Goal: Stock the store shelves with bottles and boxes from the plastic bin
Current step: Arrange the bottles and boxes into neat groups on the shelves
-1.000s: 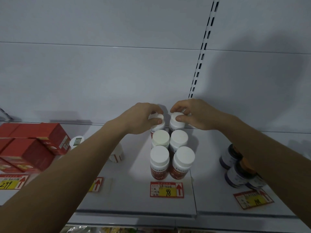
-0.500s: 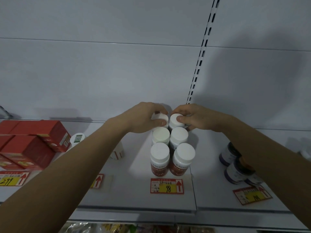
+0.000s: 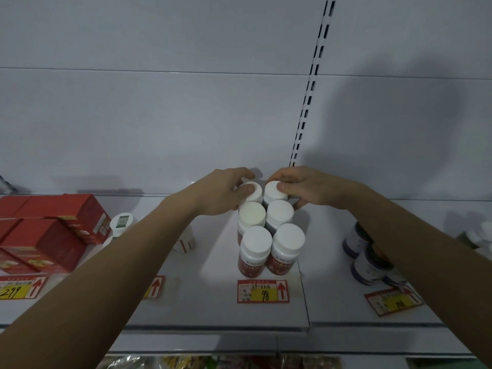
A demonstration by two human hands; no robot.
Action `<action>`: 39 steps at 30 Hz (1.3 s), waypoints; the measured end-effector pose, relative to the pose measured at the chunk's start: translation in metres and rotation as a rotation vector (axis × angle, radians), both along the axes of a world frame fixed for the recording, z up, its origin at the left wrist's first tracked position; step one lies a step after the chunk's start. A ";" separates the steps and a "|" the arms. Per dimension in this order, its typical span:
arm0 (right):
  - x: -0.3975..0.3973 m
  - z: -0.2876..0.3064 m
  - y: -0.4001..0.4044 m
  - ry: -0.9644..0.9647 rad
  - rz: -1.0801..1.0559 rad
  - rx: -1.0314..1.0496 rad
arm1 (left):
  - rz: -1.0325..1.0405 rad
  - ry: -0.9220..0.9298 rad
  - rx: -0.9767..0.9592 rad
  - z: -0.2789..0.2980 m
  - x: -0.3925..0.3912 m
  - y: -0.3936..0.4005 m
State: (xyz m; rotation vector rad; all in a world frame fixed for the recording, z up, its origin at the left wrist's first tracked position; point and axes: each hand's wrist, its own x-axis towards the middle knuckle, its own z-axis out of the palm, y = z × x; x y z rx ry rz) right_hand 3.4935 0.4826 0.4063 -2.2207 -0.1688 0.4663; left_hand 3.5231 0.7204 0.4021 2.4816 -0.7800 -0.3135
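Several red-labelled bottles with white caps stand in two rows on the white shelf [image 3: 213, 302]. My left hand [image 3: 223, 193] grips the back left bottle [image 3: 251, 191] by its cap, thumb on top. My right hand [image 3: 306, 189] grips the back right bottle [image 3: 273, 191] the same way. Both back bottles stand upright, touching the middle pair [image 3: 266, 217]. The front pair [image 3: 271, 251] stands just behind a red and yellow price tag [image 3: 263, 291]. The plastic bin is out of view.
Red boxes [image 3: 50, 233] are stacked at the left, with a white-capped bottle [image 3: 122, 222] beside them. Dark blue bottles [image 3: 368, 259] stand at the right, partly behind my right forearm. A slotted upright [image 3: 308, 97] runs up the back wall. More goods show on the shelf below.
Both hands have pushed the two back bottles toward the rear wall and set them down behind the middle pair. The camera has tilted slightly.
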 end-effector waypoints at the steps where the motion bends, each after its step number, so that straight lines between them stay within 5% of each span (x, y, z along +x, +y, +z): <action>1: -0.002 0.000 0.000 -0.002 -0.010 0.004 | 0.022 0.011 -0.022 0.001 -0.003 0.001; 12: -0.071 -0.024 -0.007 -0.193 -0.244 0.192 | 0.184 0.094 -0.265 -0.025 -0.105 0.046; 20: -0.115 -0.053 -0.012 -0.131 -0.065 -0.178 | 0.084 0.147 -0.179 -0.075 -0.116 0.040; 29: -0.110 -0.058 0.010 -0.032 -0.058 0.046 | 0.080 0.193 -0.045 -0.076 -0.094 0.020; 39: -0.112 -0.070 0.022 -0.091 -0.140 0.025 | 0.123 0.173 -0.014 -0.080 -0.094 0.013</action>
